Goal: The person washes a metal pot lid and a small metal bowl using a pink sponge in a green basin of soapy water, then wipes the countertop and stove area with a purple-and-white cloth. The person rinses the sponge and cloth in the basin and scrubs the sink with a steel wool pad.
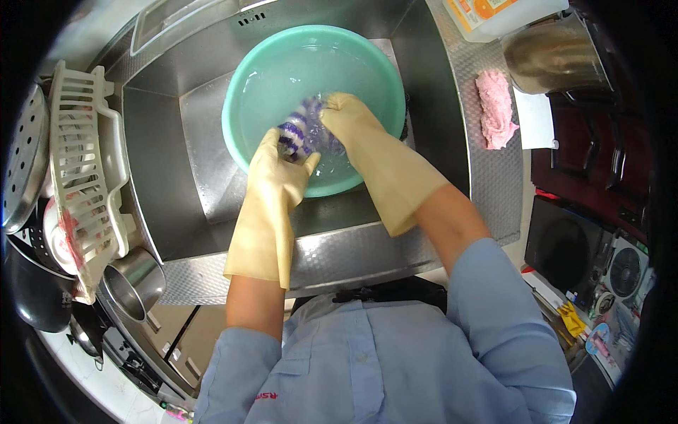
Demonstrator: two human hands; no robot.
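A purple-and-white striped cloth [294,129] lies partly under cloudy water in a mint-green plastic basin [231,132]. Both my hands wear long cream rubber gloves. My left hand [280,168] grips the cloth's near end, the thumb on its right side and the fingers on its left. Farther in, my right hand [341,114] is bent over the cloth's other end at the water's surface, its fingertips partly hidden. Beneath the basin is a stainless steel sink [206,159].
On the right counter lie a wrung pink cloth [496,110], a metal pot [553,55] and a plastic jug [508,16] with a label. To the left stand a white dish rack [79,175] and a steel pot [135,283]. A clear tray [175,24] rests behind the sink.
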